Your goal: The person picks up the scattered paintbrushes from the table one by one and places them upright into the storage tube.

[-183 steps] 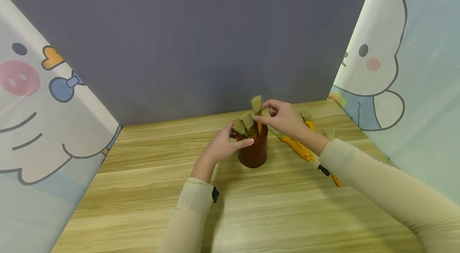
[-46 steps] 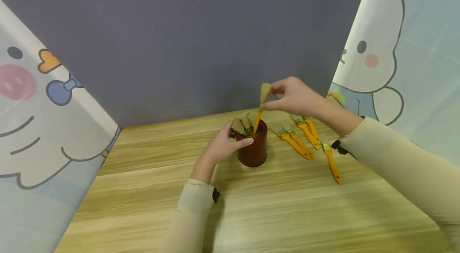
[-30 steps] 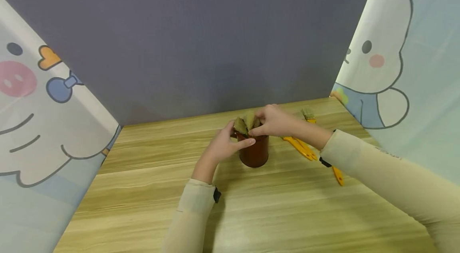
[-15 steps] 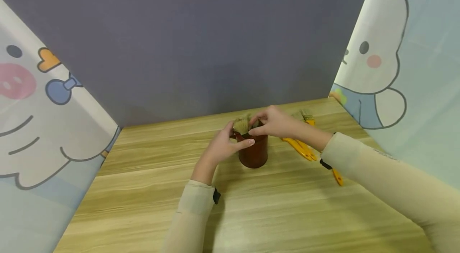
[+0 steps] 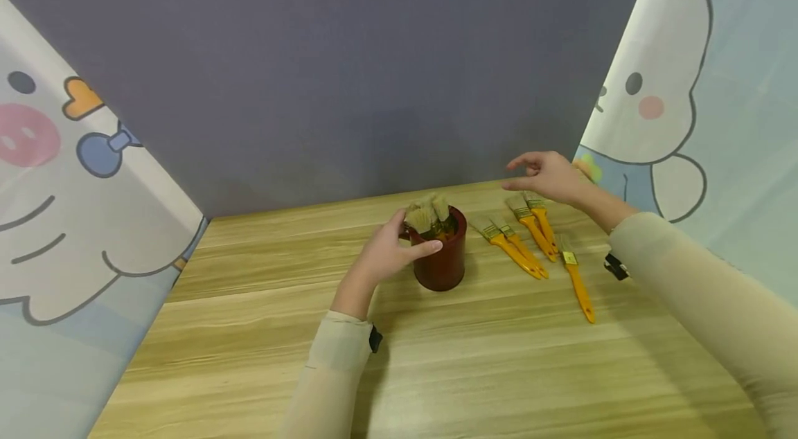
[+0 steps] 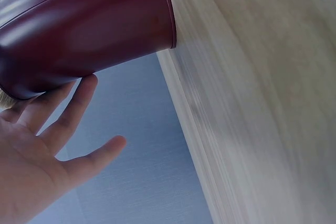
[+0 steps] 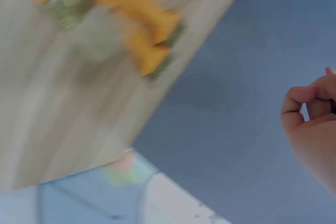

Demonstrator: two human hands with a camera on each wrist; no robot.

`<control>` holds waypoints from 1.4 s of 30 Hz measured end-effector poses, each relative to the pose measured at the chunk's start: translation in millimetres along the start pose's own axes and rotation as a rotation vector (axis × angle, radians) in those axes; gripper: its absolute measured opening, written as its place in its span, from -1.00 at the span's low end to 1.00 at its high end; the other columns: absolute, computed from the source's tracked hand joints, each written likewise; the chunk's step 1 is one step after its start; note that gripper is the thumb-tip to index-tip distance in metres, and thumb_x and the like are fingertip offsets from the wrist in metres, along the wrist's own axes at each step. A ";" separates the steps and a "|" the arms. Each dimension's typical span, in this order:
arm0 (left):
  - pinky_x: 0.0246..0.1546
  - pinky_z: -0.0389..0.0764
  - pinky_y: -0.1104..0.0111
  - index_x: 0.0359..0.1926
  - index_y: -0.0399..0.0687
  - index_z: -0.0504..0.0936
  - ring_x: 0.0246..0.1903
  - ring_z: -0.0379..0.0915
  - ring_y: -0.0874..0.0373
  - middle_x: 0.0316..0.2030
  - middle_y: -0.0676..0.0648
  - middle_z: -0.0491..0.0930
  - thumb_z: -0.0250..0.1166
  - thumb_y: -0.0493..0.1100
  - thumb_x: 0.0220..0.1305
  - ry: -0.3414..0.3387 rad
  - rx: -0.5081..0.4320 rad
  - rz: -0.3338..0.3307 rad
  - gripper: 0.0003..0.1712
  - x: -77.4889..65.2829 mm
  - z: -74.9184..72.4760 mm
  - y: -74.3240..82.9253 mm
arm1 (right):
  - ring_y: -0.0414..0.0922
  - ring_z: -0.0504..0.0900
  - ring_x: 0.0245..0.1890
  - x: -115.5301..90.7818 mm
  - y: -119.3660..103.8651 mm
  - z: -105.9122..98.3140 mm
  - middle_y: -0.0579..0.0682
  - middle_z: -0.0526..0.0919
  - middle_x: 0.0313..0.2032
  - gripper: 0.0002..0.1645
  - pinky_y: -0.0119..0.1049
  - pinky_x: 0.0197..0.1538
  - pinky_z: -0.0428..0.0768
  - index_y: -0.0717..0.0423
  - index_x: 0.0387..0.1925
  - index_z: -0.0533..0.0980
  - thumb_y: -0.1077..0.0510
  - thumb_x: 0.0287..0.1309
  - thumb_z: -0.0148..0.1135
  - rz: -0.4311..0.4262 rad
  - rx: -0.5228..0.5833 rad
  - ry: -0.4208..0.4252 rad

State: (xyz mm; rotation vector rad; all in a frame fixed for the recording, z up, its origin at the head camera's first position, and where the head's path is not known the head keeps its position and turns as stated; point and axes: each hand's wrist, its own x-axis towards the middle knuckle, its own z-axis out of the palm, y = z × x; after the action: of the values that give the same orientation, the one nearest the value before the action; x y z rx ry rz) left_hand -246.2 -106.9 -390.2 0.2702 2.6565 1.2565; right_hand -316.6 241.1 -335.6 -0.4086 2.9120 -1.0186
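Nearest, on a wood-grain table (image 5: 249, 356), a single loose paintbrush (image 5: 580, 287) lies below and in front of the right hand (image 5: 550, 174), bristles pointing away. A little farther in, the left hand (image 5: 385, 253) grasps a dark red cup (image 5: 441, 269) standing upright, thumb across its near side just under the rim, fingers against the other side. Several brushes in the cup (image 5: 420, 219) stick up, bristles uppermost, beside the left fingers; their number is hard to tell. Right of the cup, below the right hand, lie one pair of loose brushes (image 5: 514, 255) and, just beyond, a second pair (image 5: 536, 232). The right hand is in the air, empty, thumb and fingers apart. Behind both hands rises a grey backdrop (image 5: 374, 79).

The cup looks stiff, smooth and perhaps slightly slippery, probably light enough to steady with one hand round its wall. The brushes should be light, with firm yellow handles and soft bristles, best pinched by the handle or the metal collar.

Half a second earlier, the right hand was at the cup's mouth, touching the bristles; now it is well apart from it, to the right. The left hand and cup have stayed put.
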 end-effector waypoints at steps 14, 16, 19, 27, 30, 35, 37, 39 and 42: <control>0.39 0.54 -0.12 0.73 0.07 0.04 0.40 0.49 -0.10 0.42 -0.17 0.52 0.46 0.50 0.17 -0.006 -0.005 0.052 0.33 -2.9 4.0 1.5 | 0.34 0.62 0.04 8.7 118.2 18.2 0.55 0.56 0.18 -0.02 0.18 0.03 0.65 0.47 0.51 0.24 -0.20 0.47 0.30 0.123 -0.089 -0.118; 0.38 0.55 -0.11 0.72 0.08 0.07 0.39 0.50 -0.09 0.41 -0.16 0.53 0.47 0.50 0.17 -0.009 -0.008 0.057 0.31 -2.5 6.1 1.0 | 0.47 0.53 0.21 6.7 128.6 21.8 0.64 0.45 0.28 0.03 0.33 0.19 0.57 0.51 0.52 0.17 -0.20 0.48 0.29 0.154 -0.090 -0.158; 0.37 0.56 -0.11 0.70 0.14 0.12 0.37 0.51 -0.08 0.39 -0.14 0.55 0.48 0.49 0.17 -0.002 -0.010 0.054 0.26 -2.2 8.1 0.3 | 0.57 0.43 0.30 4.9 138.4 25.5 0.69 0.36 0.34 0.04 0.43 0.28 0.49 0.51 0.49 0.20 -0.24 0.46 0.30 0.177 -0.114 -0.196; 0.39 0.55 -0.11 0.71 0.15 0.09 0.39 0.50 -0.08 0.40 -0.14 0.53 0.47 0.51 0.16 0.020 0.004 0.046 0.29 -0.6 5.7 -1.1 | 0.46 0.62 0.10 5.4 148.3 19.8 0.56 0.63 0.10 -0.22 0.35 0.15 0.60 0.41 0.30 0.50 -0.18 0.42 0.34 0.115 -0.192 -0.180; 0.39 0.55 -0.12 0.71 0.15 0.08 0.39 0.49 -0.08 0.41 -0.14 0.52 0.47 0.53 0.14 0.018 0.012 0.042 0.31 0.0 4.9 -1.5 | 0.16 0.63 -0.33 7.6 150.6 15.9 0.26 0.73 -0.37 -0.31 0.07 -0.16 0.65 0.42 0.29 0.53 -0.04 0.37 0.37 0.117 -0.189 -0.184; 0.38 0.55 -0.11 0.71 0.16 0.09 0.39 0.50 -0.07 0.41 -0.13 0.52 0.46 0.52 0.15 0.018 0.015 0.046 0.29 0.9 4.4 -2.9 | 0.28 0.65 -0.27 9.2 149.2 15.8 0.37 0.74 -0.26 -0.26 0.11 -0.09 0.67 0.45 0.27 0.54 -0.06 0.31 0.41 0.120 -0.225 -0.182; 0.38 0.55 -0.11 0.71 0.16 0.09 0.39 0.50 -0.08 0.42 -0.13 0.52 0.47 0.51 0.16 0.020 0.015 0.049 0.28 1.1 4.2 -3.1 | 0.42 0.65 0.00 8.6 147.1 17.9 0.52 0.68 0.04 -0.19 0.27 0.09 0.64 0.44 0.26 0.53 -0.18 0.32 0.41 0.126 -0.247 -0.172; 0.39 0.55 -0.11 0.71 0.15 0.08 0.39 0.50 -0.08 0.42 -0.14 0.52 0.47 0.51 0.16 0.020 0.017 0.047 0.30 1.0 4.0 -2.7 | 0.45 0.61 0.14 8.1 145.2 20.5 0.56 0.58 0.21 -0.13 0.35 0.18 0.58 0.43 0.25 0.51 -0.26 0.33 0.39 0.143 -0.249 -0.166; 0.39 0.54 -0.12 0.72 0.13 0.07 0.40 0.49 -0.08 0.41 -0.16 0.52 0.47 0.53 0.15 0.013 0.016 0.046 0.32 0.4 4.1 -1.2 | 0.38 0.62 0.09 7.3 143.8 23.8 0.54 0.59 0.20 -0.15 0.32 0.16 0.58 0.43 0.21 0.51 -0.27 0.33 0.38 0.177 -0.229 -0.145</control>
State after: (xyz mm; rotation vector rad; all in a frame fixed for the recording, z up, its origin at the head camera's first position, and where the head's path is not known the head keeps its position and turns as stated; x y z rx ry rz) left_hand -245.7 -104.5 -393.7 0.3279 2.6873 1.2551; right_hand -354.8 332.7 -442.5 -0.2147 2.8778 -0.6096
